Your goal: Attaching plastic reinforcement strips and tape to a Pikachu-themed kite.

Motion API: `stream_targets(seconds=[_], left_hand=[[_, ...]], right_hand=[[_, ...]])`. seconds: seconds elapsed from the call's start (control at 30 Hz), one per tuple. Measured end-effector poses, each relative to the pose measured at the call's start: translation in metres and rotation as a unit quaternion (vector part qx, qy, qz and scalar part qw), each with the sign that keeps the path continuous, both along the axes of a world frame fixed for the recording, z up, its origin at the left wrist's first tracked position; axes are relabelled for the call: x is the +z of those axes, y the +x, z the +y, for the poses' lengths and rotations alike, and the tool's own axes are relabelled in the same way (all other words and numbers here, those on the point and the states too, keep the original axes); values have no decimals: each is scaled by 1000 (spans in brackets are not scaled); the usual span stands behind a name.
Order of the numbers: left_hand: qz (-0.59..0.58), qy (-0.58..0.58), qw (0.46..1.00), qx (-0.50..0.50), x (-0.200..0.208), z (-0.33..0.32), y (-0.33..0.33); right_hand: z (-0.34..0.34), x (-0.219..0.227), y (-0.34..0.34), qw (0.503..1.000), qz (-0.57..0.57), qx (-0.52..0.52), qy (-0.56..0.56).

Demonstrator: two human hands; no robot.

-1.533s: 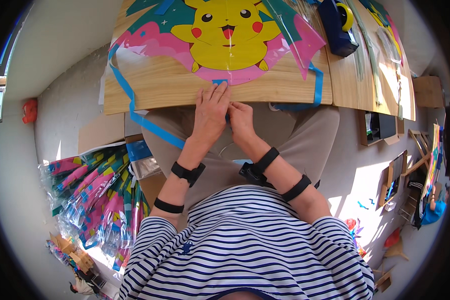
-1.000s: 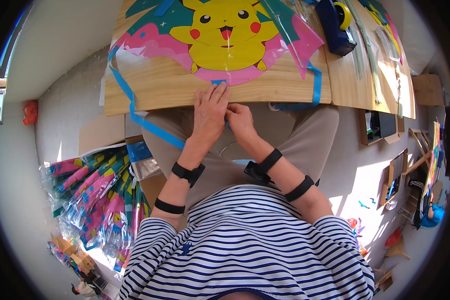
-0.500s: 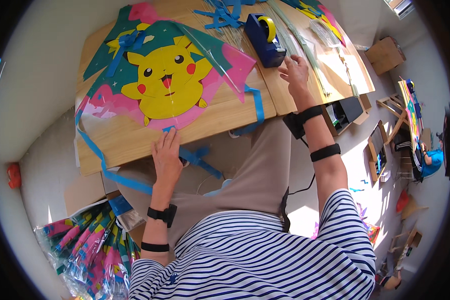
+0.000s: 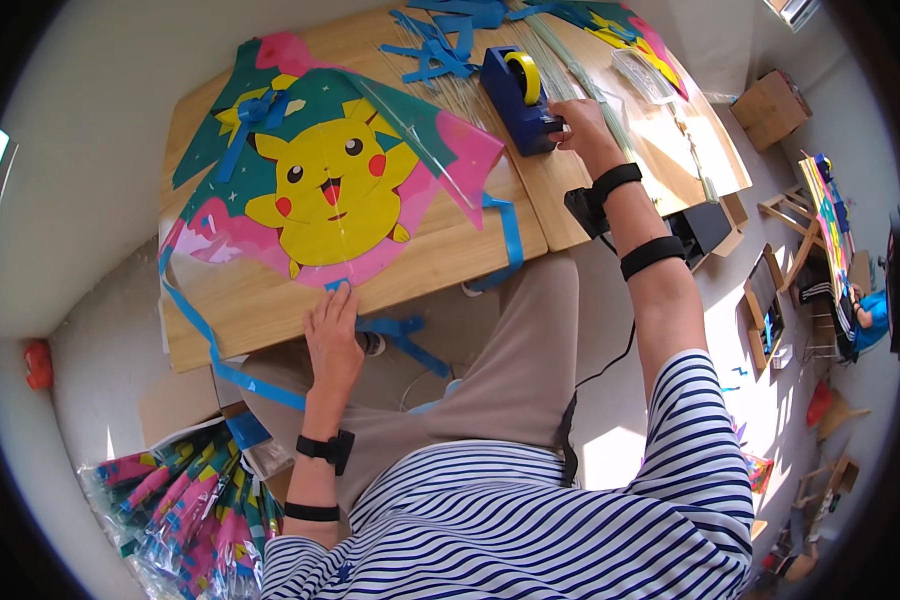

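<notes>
A kite [image 4: 225, 215] printed with a yellow cartoon figure on green and pink lies on the wooden table, blue ribbon tails [image 4: 195, 322] trailing from its sides. My left hand [image 4: 333, 345] rests at the table's near edge, fingers stretched out. Its fingertips touch a short blue ribbon end [image 4: 338, 285] at the kite's bottom. At the dark blue tape dispenser [image 4: 515, 105], which carries a yellow-cored roll [image 4: 526, 78], my right hand [image 4: 582, 130] has its fingers drawn together against the near cutting end. Whatever is between those fingers is too small to make out.
Blue ribbons [image 4: 438, 50] and thin clear rods [image 4: 460, 95] lie at the back of the table [image 4: 450, 270]. Another kite [image 4: 620, 35] sits far right. Bundled kites in clear film [image 4: 185, 500] fill the lower left. Someone in blue [image 4: 872, 318] works at a distant table, far right.
My right hand has moved from just beside the tape dispenser onto its cutting end, and its fingers have closed. My left hand stays at the kite's bottom edge.
</notes>
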State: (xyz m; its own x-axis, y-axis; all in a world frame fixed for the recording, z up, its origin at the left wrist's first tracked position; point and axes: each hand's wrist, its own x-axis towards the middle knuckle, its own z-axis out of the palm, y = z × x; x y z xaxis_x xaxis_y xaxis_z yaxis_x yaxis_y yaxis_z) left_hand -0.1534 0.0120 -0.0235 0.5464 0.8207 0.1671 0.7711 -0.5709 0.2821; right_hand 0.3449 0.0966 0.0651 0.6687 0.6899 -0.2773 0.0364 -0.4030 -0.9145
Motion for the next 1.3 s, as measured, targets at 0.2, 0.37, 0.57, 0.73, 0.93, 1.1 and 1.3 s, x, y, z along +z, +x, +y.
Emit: stream_targets(seconds=[0.2,0.37,0.57,0.73,0.93,1.1,1.3], left_hand=[[-3,-8,1000,5,2,-3,0],[0,-8,1000,5,3,-2,0],[4,-8,1000,11,1,-2,0],[2,-10,1000,10,1,-2,0],[4,20,1000,4,3,-3,2],[14,12,1000,13,3,-5,2],[10,5,1000,13,-2,-2,2]], right_hand=[[-18,2,-7,994,83,-22,72],[-27,-18,-6,986,120,-29,112],[-26,-40,-9,981,146,-68,104],[-44,-59,-18,893,372,-128,220],[-59,-70,-28,807,507,-200,229],[-49,-57,-32,847,460,-154,218],[-30,-75,-19,851,438,-183,223]])
